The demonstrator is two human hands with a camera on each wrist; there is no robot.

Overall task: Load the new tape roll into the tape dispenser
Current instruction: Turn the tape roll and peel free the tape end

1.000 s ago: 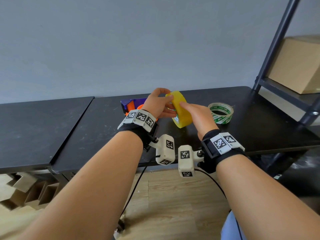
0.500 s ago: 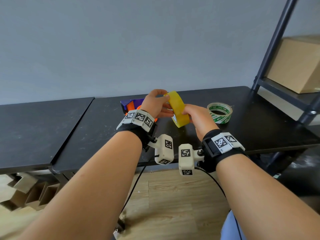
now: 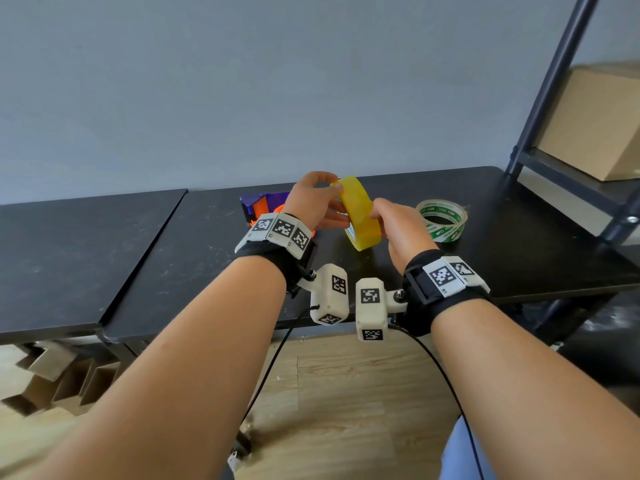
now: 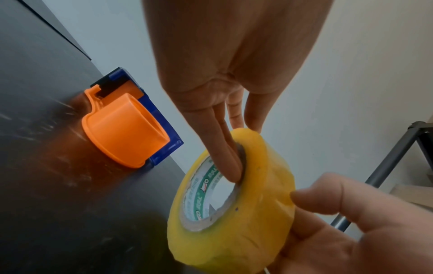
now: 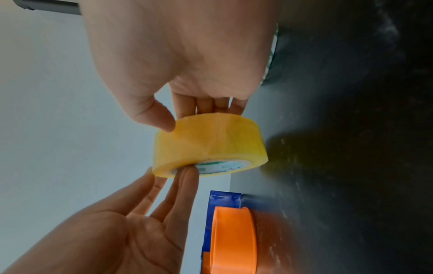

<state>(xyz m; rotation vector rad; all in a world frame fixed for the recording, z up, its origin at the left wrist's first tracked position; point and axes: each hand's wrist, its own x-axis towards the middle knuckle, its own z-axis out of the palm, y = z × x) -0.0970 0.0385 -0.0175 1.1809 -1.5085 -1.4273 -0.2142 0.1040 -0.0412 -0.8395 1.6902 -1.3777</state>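
I hold a yellow tape roll on edge above the black table, between both hands. My left hand grips its upper left: fingers reach into the core, and another finger curls over the rim. My right hand pinches the roll's right side, with the thumb on the outer band and the fingers behind. The blue dispenser with its orange hub lies on the table just left of the roll, partly hidden by my left hand in the head view.
A thin tape roll with green print lies flat on the table to the right. A dark metal shelf post and a cardboard box stand at the far right. A second black table adjoins on the left.
My right hand went from touching the roll's band with a straight finger to pinching its right side. The roll has turned and tilted a little between my hands.
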